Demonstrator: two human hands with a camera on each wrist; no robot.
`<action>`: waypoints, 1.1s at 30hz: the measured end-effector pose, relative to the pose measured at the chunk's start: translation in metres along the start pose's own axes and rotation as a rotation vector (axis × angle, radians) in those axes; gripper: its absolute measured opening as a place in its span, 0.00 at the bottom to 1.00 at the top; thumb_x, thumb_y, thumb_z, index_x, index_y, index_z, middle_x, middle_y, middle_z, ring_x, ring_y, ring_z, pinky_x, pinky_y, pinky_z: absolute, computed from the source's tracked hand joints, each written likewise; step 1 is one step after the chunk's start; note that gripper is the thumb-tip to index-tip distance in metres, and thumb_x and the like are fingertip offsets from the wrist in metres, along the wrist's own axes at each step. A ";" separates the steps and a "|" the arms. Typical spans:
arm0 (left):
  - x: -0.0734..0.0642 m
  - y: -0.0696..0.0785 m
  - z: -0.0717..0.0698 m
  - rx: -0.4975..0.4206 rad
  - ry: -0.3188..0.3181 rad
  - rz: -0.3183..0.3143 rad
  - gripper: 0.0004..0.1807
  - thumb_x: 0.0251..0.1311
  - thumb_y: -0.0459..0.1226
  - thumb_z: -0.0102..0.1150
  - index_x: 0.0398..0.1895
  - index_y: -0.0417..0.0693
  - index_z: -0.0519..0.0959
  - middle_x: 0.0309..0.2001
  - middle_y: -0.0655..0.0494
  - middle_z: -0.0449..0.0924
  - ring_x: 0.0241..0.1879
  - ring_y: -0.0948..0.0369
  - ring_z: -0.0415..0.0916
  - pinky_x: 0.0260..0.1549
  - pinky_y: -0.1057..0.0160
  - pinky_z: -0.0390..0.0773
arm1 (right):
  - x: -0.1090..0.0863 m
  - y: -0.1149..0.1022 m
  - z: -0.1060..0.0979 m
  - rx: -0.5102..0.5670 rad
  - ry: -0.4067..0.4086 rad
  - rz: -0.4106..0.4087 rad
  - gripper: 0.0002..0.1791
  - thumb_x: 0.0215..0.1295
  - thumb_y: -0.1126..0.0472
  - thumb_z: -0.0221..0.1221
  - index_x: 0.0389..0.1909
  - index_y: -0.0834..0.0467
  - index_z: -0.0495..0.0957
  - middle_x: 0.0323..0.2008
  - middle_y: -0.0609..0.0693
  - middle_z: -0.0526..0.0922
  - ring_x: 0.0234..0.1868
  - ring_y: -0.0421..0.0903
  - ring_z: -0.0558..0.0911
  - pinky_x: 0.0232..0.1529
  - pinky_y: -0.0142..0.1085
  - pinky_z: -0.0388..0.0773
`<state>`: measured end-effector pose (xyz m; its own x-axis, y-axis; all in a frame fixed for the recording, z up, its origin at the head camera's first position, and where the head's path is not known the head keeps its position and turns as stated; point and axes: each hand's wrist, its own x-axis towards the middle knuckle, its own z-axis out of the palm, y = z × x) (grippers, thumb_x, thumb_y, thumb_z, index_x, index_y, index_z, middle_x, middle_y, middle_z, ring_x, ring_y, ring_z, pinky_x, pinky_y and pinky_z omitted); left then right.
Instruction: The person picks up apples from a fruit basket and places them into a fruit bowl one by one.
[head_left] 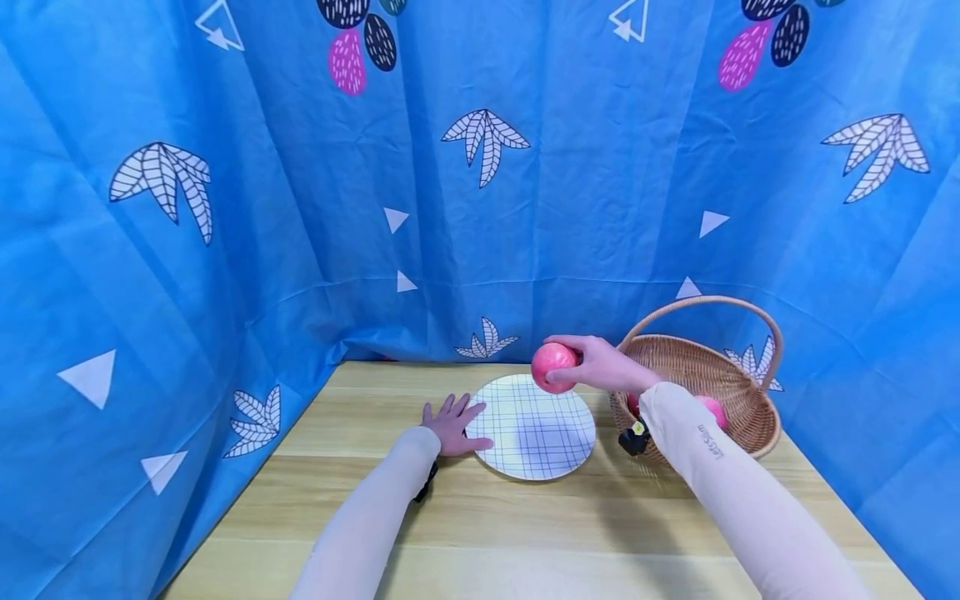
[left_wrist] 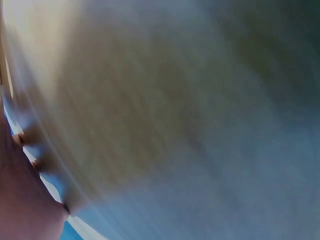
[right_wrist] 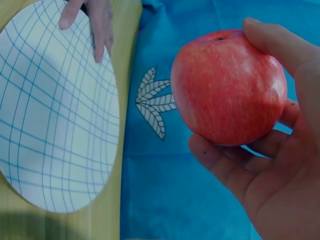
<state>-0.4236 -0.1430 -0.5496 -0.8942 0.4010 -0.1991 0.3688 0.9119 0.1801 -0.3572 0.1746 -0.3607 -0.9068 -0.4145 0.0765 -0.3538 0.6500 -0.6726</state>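
Observation:
A red apple [head_left: 552, 367] is held in my right hand [head_left: 603, 364], above the far right part of a round white plate [head_left: 531, 440] with a blue grid. In the right wrist view, thumb and fingers grip the apple [right_wrist: 227, 87] from the right side. My left hand [head_left: 453, 427] rests at the plate's left rim with fingers spread, the thumb and a finger lying over the edge. The left wrist view is mostly a blurred close surface, with part of the left hand [left_wrist: 27, 195] in its lower left corner.
To the right stands a wicker basket [head_left: 761, 421] with a tall arched handle, holding more red apples [head_left: 712, 410], partly hidden behind my right arm. The wooden table [head_left: 300, 508] ends at a blue patterned curtain [head_left: 585, 233] at the back and sides.

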 end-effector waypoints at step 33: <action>-0.012 0.009 -0.017 0.035 -0.036 0.036 0.52 0.50 0.82 0.40 0.79 0.82 0.46 0.83 0.55 0.35 0.81 0.44 0.32 0.70 0.25 0.37 | 0.036 0.019 0.048 -0.020 0.016 0.073 0.38 0.61 0.45 0.70 0.70 0.52 0.71 0.56 0.53 0.82 0.54 0.51 0.80 0.53 0.45 0.82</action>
<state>-0.4141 -0.1407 -0.5289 -0.8708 0.4359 -0.2275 0.4099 0.8990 0.1540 -0.3854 0.1415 -0.4061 -0.9339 -0.3553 0.0402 -0.2913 0.6908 -0.6618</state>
